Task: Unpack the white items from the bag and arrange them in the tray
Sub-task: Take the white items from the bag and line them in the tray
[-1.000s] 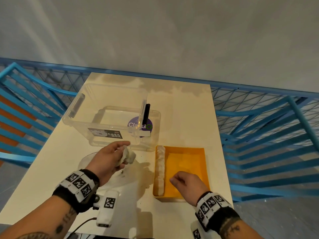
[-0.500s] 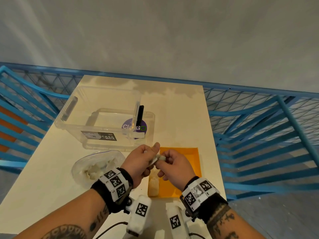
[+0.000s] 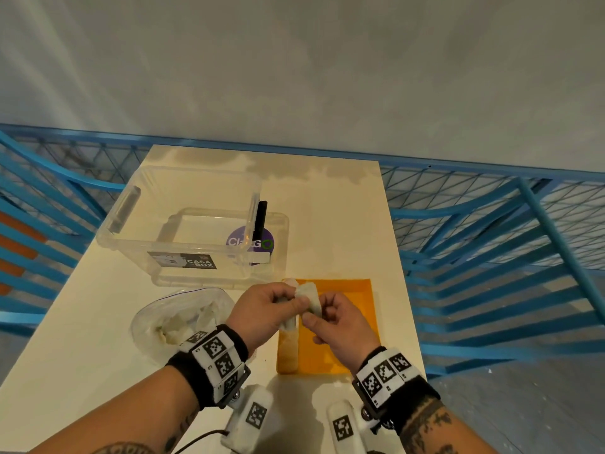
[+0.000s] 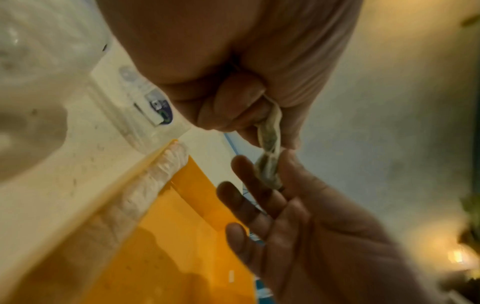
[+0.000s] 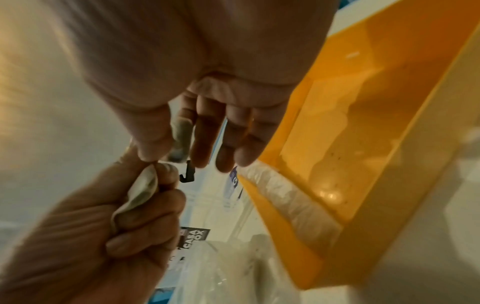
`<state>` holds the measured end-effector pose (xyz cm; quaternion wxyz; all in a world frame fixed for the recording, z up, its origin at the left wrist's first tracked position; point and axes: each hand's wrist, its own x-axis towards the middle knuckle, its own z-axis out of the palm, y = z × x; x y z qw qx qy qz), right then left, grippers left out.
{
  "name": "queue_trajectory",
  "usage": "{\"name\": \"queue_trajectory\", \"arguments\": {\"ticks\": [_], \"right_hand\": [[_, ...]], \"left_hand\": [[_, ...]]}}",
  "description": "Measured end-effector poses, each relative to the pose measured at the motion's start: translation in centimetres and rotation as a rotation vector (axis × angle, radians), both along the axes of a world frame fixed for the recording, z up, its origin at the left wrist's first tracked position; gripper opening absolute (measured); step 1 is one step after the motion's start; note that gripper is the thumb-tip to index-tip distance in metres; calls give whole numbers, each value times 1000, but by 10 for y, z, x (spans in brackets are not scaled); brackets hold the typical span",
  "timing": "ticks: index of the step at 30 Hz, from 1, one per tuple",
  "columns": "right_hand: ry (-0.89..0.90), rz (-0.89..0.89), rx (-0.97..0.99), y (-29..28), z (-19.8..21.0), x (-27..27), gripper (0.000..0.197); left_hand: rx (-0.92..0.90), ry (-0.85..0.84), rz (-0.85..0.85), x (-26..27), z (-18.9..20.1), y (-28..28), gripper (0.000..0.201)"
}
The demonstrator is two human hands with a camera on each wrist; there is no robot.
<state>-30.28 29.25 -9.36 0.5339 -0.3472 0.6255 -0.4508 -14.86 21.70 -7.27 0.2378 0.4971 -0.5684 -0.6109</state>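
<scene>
A crumpled white item (image 3: 309, 298) is held between both hands above the near-left part of the orange tray (image 3: 350, 326). My left hand (image 3: 294, 304) grips one end of it in curled fingers. My right hand (image 3: 311, 317) pinches the other end between thumb and forefinger. In the left wrist view the white item (image 4: 270, 133) stretches from the left fingers down to the right hand's fingertips (image 4: 285, 162). A row of white items (image 3: 288, 348) lies along the tray's left wall. The clear bag (image 3: 183, 316), left of the tray, holds more white items.
A clear plastic box (image 3: 183, 224) with a black clip and a label stands behind the bag and tray on the cream table (image 3: 82, 339). Blue railings run round the table's sides. The tray's right part (image 3: 353, 296) shows bare orange floor.
My left hand carried the white item from above the bag over to the tray. My right hand rose from the tray and took hold of the item's other end.
</scene>
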Motion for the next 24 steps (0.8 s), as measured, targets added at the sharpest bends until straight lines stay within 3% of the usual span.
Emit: {"name": "queue_trajectory", "arguments": {"ticks": [4, 7, 12, 15, 18, 24], "right_hand": [[248, 41, -48, 6, -10, -9, 26], [428, 134, -30, 7, -9, -9, 6], [594, 244, 88, -8, -31, -15, 7], [665, 280, 214, -24, -47, -19, 6], [685, 218, 284, -45, -56, -21, 9], [674, 20, 312, -71, -66, -15, 7]], "left_hand": [[-141, -249, -206, 7, -15, 2, 13], [-107, -252, -289, 8, -16, 6, 11], [-150, -485, -182, 21, -36, -7, 19], [-156, -635, -154, 24, -46, -16, 38], [-130, -711, -166, 21, -55, -20, 49], [-92, -773, -214, 15, -65, -20, 43]]}}
